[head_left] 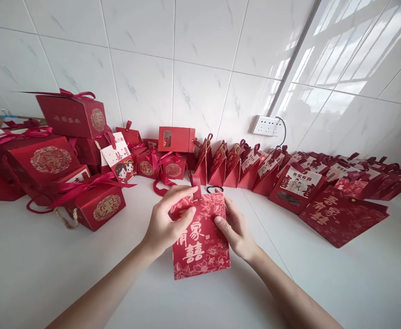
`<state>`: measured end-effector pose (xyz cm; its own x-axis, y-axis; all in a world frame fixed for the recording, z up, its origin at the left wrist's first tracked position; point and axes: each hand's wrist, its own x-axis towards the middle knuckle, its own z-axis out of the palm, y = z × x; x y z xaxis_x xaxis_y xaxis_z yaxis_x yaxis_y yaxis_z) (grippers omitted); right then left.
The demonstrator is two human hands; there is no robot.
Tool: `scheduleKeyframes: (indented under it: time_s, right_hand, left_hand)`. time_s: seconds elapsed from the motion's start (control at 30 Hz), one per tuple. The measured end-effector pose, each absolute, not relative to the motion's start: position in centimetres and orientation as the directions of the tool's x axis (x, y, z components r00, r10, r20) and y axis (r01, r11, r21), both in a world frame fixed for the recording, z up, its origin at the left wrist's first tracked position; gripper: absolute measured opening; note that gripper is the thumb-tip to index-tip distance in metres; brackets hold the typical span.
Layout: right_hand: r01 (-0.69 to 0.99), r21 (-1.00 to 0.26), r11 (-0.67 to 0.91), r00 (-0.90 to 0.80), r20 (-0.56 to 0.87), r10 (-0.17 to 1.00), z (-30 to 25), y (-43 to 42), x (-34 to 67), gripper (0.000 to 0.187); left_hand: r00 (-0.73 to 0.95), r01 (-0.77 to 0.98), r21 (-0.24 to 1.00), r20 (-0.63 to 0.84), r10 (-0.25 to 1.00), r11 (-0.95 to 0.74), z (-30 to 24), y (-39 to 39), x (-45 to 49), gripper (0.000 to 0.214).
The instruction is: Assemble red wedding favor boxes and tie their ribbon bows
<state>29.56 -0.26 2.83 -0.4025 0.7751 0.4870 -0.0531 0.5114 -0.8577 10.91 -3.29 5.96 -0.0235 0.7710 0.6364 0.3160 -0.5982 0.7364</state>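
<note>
In the middle of the head view I hold a red paper gift bag with pink flowers and large pale Chinese characters. My left hand grips its upper left edge, thumb on the front, fingers by the dark red ribbon loop that rises from the top. My right hand pinches the right edge, its thumb on the front face and the other fingers behind, partly hidden. The bag's printed front faces me, and the bag is slightly tilted. Just beyond its top lies a small black ring-shaped band.
Several red boxes with bows are piled at the left. A row of small red triangular gift boxes runs along the wall to the right. A larger floral red bag lies in front of them. A power strip hangs on the tiles.
</note>
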Motion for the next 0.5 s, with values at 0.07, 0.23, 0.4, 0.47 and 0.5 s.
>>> scheduleKeyframes:
  time_s: [0.07,0.23,0.4,0.47,0.5]
  right_hand:
    - [-0.084,-0.888,0.451,-0.353,0.450,0.820,3.0,-0.2,29.3,0.040]
    - [-0.373,-0.923,0.096,-0.046,0.122,0.991,3.6,1.1,29.3,0.027]
    - [-0.676,-0.695,-0.246,-0.149,-0.197,0.969,4.3,2.1,29.7,0.011]
    - [-0.685,-0.648,-0.333,-0.253,-0.217,0.943,4.4,1.9,29.6,0.010]
    - [-0.685,-0.639,-0.350,-0.290,-0.201,0.936,4.4,1.7,29.6,0.010]
  left_hand:
    - [-0.033,0.215,0.803,0.575,0.818,-0.556,5.6,-3.1,10.9,0.042]
    - [-0.100,-0.079,0.927,0.358,0.928,-0.366,4.2,-1.7,11.0,0.065]
    - [0.003,-0.074,0.952,0.298,0.955,-0.297,3.8,-1.7,11.5,0.068]
    - [0.082,-0.012,0.933,0.359,0.930,-0.359,3.8,-2.4,12.0,0.065]
    - [0.113,0.030,0.913,0.401,0.909,-0.407,3.8,-2.8,12.3,0.062]
